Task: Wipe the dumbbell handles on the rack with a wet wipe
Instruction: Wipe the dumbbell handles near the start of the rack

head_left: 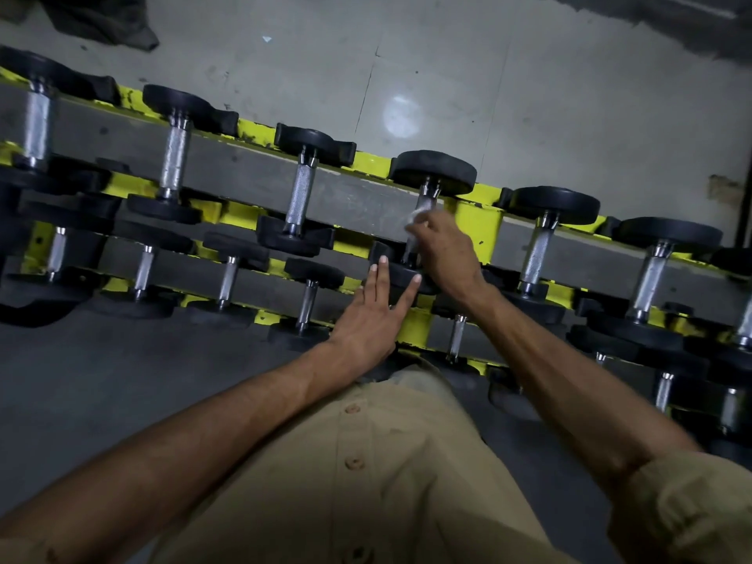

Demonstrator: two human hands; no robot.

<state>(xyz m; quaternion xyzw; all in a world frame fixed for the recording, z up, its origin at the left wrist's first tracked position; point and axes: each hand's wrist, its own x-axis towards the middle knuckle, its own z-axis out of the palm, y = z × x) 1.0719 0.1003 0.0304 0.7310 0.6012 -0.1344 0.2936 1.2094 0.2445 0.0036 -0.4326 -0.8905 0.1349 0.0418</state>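
Note:
A yellow rack (474, 221) holds rows of black dumbbells with chrome handles. My right hand (445, 254) grips a white wet wipe (415, 217), wrapped around the handle of the top-row dumbbell (433, 171) near the rack's upright post. My left hand (376, 315) lies with straight fingers on the near black head of that same dumbbell (401, 274). Most of the handle is hidden under my right hand.
More dumbbells sit left (299, 195) and right (537, 250) on the top row, with smaller ones on the lower rows (307, 297). Grey floor lies behind the rack, with a dark cloth (101, 18) at the far left. My beige shirt (386, 462) fills the bottom.

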